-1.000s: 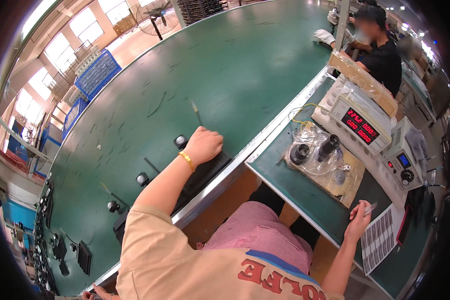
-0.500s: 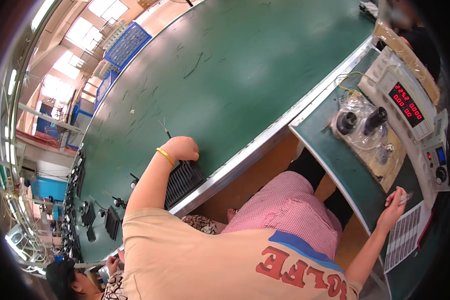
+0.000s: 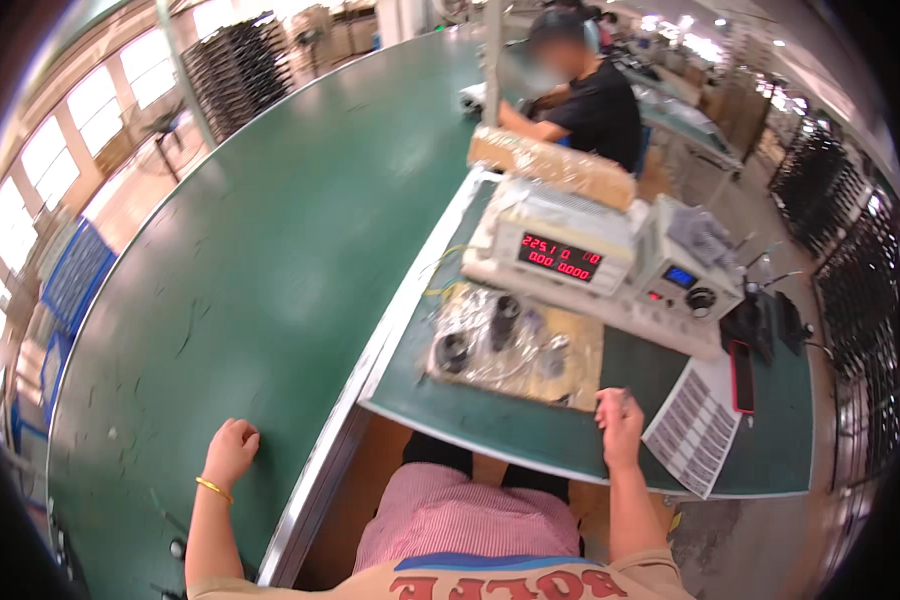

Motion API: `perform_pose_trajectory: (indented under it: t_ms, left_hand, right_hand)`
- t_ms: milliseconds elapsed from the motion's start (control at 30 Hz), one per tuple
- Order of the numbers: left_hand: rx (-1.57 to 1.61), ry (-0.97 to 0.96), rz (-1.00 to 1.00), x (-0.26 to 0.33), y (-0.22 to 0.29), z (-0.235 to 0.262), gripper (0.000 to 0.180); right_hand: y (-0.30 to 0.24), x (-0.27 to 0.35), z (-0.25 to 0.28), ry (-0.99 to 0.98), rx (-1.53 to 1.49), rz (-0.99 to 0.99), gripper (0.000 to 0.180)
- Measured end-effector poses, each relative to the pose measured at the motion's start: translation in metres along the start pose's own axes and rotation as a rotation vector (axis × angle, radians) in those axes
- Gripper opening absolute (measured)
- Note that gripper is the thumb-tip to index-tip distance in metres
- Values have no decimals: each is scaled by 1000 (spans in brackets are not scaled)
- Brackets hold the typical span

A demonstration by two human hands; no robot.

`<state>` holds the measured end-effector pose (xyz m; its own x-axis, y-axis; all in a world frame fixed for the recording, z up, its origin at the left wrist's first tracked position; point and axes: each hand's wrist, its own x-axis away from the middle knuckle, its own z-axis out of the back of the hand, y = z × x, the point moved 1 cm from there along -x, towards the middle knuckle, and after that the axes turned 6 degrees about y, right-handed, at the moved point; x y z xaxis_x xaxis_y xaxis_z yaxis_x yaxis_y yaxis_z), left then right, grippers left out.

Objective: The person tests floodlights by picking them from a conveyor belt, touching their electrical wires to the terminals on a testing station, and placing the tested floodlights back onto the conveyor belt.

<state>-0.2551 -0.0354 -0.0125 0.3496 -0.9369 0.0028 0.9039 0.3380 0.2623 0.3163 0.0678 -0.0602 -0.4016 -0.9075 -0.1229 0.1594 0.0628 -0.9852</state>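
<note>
My left hand (image 3: pixel 232 450), with a gold bracelet (image 3: pixel 214 489) at the wrist, is over the green conveyor-like table (image 3: pixel 270 240). Its fingers are curled in, and nothing shows in them. At the front edge of the side bench (image 3: pixel 500 415), my right hand (image 3: pixel 620 425) is closed with a small greyish piece at the fingertips, too small to name. It is between a wooden board (image 3: pixel 582 365) and a sheet of printed labels (image 3: pixel 698 425). Clear plastic film (image 3: pixel 485 355) covers the board, where two black round sockets (image 3: pixel 454 352) stand.
Behind the board are a meter with red digits (image 3: pixel 562 255) and a box with a blue screen and knob (image 3: pixel 685 280). A red-edged phone (image 3: pixel 741 376) lies by the label sheet. A metal rail (image 3: pixel 315 480) edges the large table. A co-worker (image 3: pixel 600 110) sits beyond.
My view has swung to the right. The black finned housing that was under my left hand is out of sight. My right hand now appears beside the board's near corner.
</note>
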Motion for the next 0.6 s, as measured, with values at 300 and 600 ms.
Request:
perform_pose_trajectory:
  t_ms: [300,600]
  left_hand:
    - [113,438,-153,-130,124,-85,33]
    - [116,472,-163,-185,162,-97,31]
  right_hand:
    - [-8,1,-8,32,158,102,14]
    - [-6,0,-8,71,204,83,18]
